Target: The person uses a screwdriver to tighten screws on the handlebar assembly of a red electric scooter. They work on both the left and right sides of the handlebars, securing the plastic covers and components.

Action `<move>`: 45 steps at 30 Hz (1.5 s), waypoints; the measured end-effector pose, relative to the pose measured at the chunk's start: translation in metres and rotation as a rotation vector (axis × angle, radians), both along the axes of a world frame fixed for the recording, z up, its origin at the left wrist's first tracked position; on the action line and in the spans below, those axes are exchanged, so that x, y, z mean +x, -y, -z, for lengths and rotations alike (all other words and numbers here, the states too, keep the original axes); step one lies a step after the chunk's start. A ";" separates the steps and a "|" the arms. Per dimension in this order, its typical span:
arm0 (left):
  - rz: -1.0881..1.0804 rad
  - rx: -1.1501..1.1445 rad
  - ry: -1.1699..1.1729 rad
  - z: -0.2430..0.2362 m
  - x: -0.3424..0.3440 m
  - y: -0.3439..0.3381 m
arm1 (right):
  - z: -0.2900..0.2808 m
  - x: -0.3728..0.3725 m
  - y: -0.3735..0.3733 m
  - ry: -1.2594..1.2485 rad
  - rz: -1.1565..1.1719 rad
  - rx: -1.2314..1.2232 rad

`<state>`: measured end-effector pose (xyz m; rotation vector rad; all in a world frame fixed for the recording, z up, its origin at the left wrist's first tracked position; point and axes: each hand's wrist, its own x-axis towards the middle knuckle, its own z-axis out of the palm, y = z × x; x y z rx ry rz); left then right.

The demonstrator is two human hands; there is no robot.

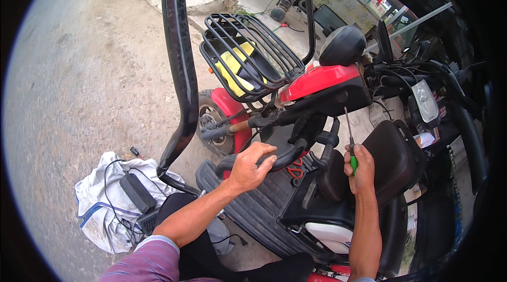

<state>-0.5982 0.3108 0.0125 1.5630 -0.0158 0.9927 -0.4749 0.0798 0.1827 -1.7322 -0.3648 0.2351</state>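
Note:
My left hand (250,168) is closed around a black curved bar (289,156) above the ribbed floorboard of a red and black electric scooter. In my right hand (362,168) is a screwdriver (349,130) with a green handle. Its thin shaft points up, and the tip appears near the underside of the red front cowl (320,82); whether it touches cannot be told. Next to my right hand are the black padded seats (393,158). Ahead of the cowl hangs a black wire basket (252,52) with a yellow cloth (235,68) inside.
A thick black frame post (182,71) rises left of the scooter. On the ground at lower left lies a white sack (97,192) with a black charger-like box (137,193) and cables on it. More vehicles with a mirror-like part (424,101) crowd the right.

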 end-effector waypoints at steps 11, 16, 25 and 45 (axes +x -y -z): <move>-0.047 0.042 0.009 -0.025 0.022 -0.030 | 0.034 -0.040 0.025 -0.085 -0.016 -0.156; 0.179 -0.089 -0.069 -0.049 0.027 -0.015 | 0.040 -0.087 -0.051 -0.393 -0.067 0.139; 0.545 -0.841 -0.094 -0.034 0.019 -0.009 | 0.066 -0.061 -0.107 -0.211 -0.236 -0.261; 0.067 0.113 -0.359 -0.040 0.032 -0.062 | 0.050 0.018 -0.170 0.701 0.294 -0.719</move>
